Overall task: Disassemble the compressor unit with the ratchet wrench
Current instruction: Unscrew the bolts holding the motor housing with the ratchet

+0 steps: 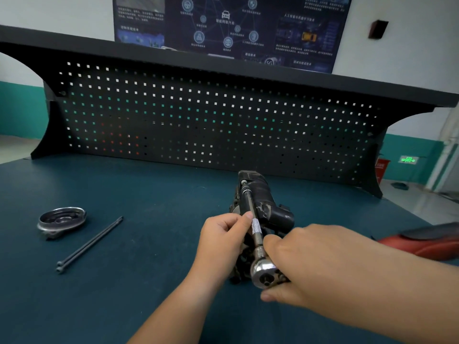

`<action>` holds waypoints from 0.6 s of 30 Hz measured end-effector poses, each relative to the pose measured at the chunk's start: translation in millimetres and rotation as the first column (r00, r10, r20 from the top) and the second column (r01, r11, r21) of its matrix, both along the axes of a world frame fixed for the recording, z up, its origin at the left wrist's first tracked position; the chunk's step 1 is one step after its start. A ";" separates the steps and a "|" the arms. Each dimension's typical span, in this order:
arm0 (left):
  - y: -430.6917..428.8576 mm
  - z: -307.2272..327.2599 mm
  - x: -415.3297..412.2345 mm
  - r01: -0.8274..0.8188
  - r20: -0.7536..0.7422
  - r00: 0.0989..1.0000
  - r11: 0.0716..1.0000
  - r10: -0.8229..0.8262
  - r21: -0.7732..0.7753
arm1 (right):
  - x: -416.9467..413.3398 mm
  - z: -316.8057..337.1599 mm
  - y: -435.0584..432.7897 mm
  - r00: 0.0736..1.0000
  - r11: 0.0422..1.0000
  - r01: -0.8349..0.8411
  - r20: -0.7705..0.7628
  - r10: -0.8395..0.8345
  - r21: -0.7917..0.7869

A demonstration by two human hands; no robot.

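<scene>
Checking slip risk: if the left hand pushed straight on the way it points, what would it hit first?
Likely the compressor unit: the left hand pinches the extension bar just in front of its dark housing, aimed up-right. Depth is hard to judge.

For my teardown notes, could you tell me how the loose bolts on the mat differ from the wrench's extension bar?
The bolts are dark and plain; the bar is shiny with a knurled band. The bolts lie on the mat; the bar sits on the wrench, over the compressor, pinched by the left hand. Both are long and thin.
</scene>
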State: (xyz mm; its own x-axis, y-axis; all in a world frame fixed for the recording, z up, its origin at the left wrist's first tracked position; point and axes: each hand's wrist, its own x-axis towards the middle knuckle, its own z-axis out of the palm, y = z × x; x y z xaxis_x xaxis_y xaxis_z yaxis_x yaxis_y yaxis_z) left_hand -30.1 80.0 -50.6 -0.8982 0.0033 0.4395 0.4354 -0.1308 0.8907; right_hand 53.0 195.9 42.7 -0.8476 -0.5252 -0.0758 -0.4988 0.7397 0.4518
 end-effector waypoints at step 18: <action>23.5 14.7 30.2 0.275 0.379 0.675 0.693 -0.633 0.666 | 8.0 -16.3 18.6 0.973 0.954 -0.106 -0.227 0.042 -0.279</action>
State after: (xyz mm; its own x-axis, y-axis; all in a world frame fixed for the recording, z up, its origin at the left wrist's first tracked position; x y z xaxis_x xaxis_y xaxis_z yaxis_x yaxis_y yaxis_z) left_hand 0.1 103.6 -35.9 -0.9061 0.4193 -0.0564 -0.3523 -0.6737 0.6497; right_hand 60.9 214.5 26.4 -0.7846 -0.5589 0.2684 -0.4710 0.8188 0.3282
